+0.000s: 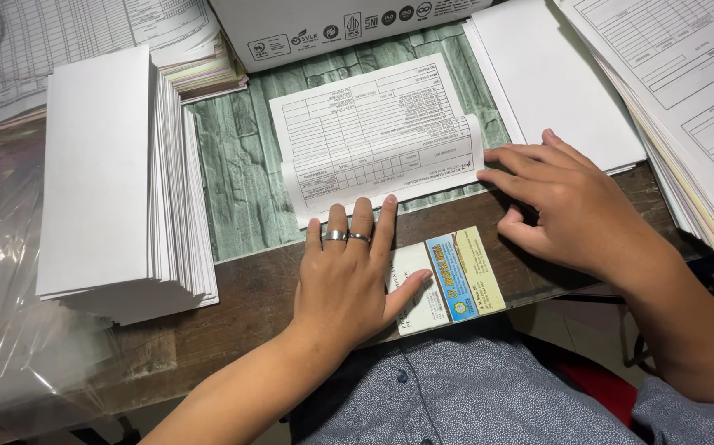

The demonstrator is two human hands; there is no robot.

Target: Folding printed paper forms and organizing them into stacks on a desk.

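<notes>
At the desk's near edge a small printed card point(448, 280) lay under the left hand point(349, 276), which pressed flat, fingers together, thumb out. Just beyond, the printed form point(373, 132), its near edge folded up, sat on the green mat point(237, 181); the right hand point(567, 206) spread loosely, fingertips apparently pinning the fold's right end. A stack of folded white sheets point(110, 173) stood toward the left edge.

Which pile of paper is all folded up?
The tall white stack left of the hands: its sheets are folded into narrow strips, while the piles at the right lie flat and unfolded.
</notes>
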